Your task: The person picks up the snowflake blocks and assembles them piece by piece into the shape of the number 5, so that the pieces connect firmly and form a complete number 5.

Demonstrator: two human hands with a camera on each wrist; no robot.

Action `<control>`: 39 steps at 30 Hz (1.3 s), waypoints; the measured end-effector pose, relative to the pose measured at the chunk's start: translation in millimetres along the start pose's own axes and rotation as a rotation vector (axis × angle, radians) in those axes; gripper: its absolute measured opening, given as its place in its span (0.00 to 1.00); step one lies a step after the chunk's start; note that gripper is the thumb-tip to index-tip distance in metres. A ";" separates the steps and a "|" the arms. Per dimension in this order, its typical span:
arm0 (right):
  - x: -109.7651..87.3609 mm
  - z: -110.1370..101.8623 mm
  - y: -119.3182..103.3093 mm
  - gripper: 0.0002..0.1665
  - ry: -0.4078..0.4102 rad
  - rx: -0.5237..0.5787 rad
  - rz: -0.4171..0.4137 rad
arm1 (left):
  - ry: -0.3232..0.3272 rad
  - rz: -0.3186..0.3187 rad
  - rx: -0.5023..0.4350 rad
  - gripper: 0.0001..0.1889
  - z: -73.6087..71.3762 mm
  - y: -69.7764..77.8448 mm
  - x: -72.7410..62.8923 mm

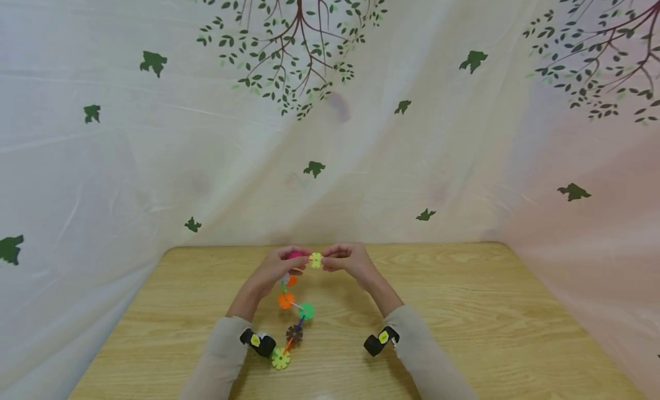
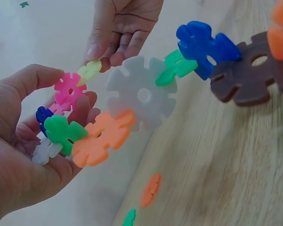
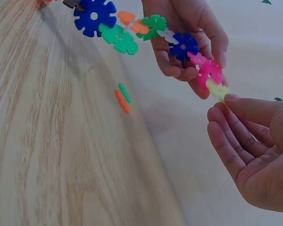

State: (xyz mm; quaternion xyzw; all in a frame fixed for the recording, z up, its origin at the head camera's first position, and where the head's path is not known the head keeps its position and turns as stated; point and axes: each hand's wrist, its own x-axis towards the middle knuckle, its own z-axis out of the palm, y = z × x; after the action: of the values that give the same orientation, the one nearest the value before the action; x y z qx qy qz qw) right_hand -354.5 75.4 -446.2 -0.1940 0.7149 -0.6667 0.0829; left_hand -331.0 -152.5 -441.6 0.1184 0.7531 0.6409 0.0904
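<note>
A chain of notched plastic snowflake discs hangs from my left hand (image 1: pixel 272 267). Its thumb and fingers pinch a pink disc (image 2: pixel 70 90) at the chain's end. Joined to that is a pale yellow disc (image 1: pixel 315 260), whose far edge my right hand (image 1: pixel 354 263) pinches between thumb and fingertips. Other links lie across the left palm and fingers: a blue disc (image 3: pixel 184 46), a green disc (image 2: pixel 65 134) and a white piece (image 2: pixel 46 150). Beyond them run an orange disc (image 2: pixel 104 139), a larger white disc (image 2: pixel 142 92) and a brown disc (image 2: pixel 252 70).
The chain's lower end, a yellow-green disc (image 1: pixel 281 359), is near the left wrist camera (image 1: pixel 259 341). On the wooden table (image 1: pixel 464 308), an orange piece (image 3: pixel 122 101) and a green piece (image 3: pixel 125 92) appear apart from the chain. A printed cloth (image 1: pixel 361 193) hangs behind.
</note>
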 end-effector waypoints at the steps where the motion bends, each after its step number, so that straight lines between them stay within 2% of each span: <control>1: 0.0 -0.3 0.9 0.15 -0.008 -0.013 -0.001 | 0.008 0.001 0.004 0.17 -1.2 0.2 -0.5; 8: 2.3 0.1 10.3 0.18 -0.103 -0.144 0.018 | 0.048 0.011 0.036 0.19 -14.6 -1.9 -2.4; 15: 10.5 11.3 19.5 0.15 -0.224 -0.322 -0.069 | 0.097 -0.015 0.021 0.19 -27.0 0.7 -5.3; 23: 24.0 24.2 29.5 0.18 -0.320 -0.494 -0.057 | 0.109 -0.031 0.020 0.17 -33.6 1.9 -6.5; 33: 38.9 39.6 31.0 0.25 -0.363 -0.528 -0.043 | 0.122 -0.046 0.048 0.16 -37.1 5.3 -10.1; 39: 47.4 43.7 36.0 0.24 -0.397 -0.580 -0.086 | 0.103 -0.038 0.048 0.17 -39.1 4.2 -9.2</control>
State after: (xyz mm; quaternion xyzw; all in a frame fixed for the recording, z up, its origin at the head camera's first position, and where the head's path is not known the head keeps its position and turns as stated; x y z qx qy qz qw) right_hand -387.2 18.0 -479.3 -0.3652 0.8356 -0.3881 0.1337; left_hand -333.2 -191.6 -431.2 0.0733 0.7740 0.6260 0.0607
